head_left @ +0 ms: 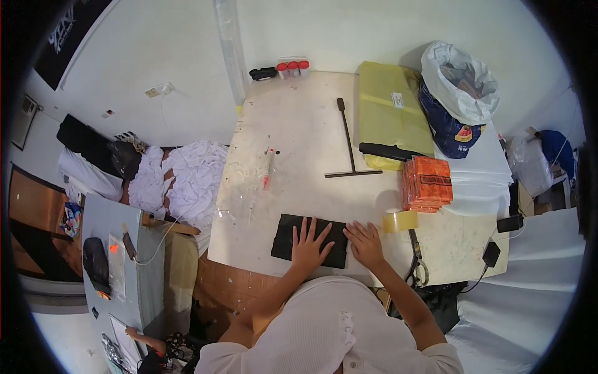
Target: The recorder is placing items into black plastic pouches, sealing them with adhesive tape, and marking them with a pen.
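A flat black rectangular piece [283,240], its material too small to tell, lies near the front edge of the pale table. My left hand [307,247] rests flat on it, fingers spread. Against its right edge lies my right hand [365,245], palm down with the fingers stretched out. To the right of that hand are a roll of yellowish clear tape [400,221] and a pair of scissors [417,255] with dark handles. A stack of orange packets [427,184] in clear wrap sits just beyond the tape.
A T-shaped metal tool [350,143] lies mid-table, and a red-tipped pen-like item [268,169] lies left. Behind are a yellow wrapped package [389,103], an open sack [455,109] and red-lidded jars [293,68]. White cloth [196,174] heaps at left; another person's arm [146,338] shows lower left.
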{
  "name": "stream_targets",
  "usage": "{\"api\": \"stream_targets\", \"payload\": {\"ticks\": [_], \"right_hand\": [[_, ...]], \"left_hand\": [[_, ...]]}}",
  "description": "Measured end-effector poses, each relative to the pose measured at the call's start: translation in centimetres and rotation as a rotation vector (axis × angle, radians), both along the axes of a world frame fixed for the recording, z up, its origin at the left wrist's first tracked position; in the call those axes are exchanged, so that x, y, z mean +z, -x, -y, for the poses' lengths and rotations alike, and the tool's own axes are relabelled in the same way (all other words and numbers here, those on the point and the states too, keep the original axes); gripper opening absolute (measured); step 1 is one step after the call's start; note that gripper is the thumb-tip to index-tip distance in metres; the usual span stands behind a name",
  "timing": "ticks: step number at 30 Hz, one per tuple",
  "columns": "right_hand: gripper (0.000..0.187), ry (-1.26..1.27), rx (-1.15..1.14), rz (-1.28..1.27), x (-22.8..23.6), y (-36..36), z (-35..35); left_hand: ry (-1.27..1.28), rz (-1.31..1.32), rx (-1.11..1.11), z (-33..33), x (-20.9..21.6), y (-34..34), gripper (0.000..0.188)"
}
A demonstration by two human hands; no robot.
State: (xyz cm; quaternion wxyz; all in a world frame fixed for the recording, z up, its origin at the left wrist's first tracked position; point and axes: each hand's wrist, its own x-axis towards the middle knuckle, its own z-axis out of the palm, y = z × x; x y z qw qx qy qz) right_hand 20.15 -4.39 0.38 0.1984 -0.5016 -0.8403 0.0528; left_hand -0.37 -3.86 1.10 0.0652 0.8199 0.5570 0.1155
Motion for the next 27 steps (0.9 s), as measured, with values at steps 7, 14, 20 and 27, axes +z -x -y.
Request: {"api": "stream_targets", "payload": {"ticks": [7, 14, 20, 27], "right_hand": [[0.037, -0.015, -0.007, 0.015, 0.5, 0.3, 0.0], [0.037, -0.018, -0.016, 0.000, 0.3, 0.3, 0.0], [0.042, 0.000, -0.028, -0.030, 0.3, 0.4, 0.1], [0.036, -0.019, -0.021, -0.226, 0.2, 0.6, -0.9]], "left_hand": [[0.070, 0.016, 0.190, -0.1, -0.4, 1.7, 0.054], [0.099, -0.016, 0.381, -0.8, -0.6, 2.7, 0.067], [-0.008, 0.078, 0.210, -0.3, 1.3, 0.9, 0.068], [0.004, 0.039, -0.102, 0.1, 0.1, 0.7, 0.063]]}}
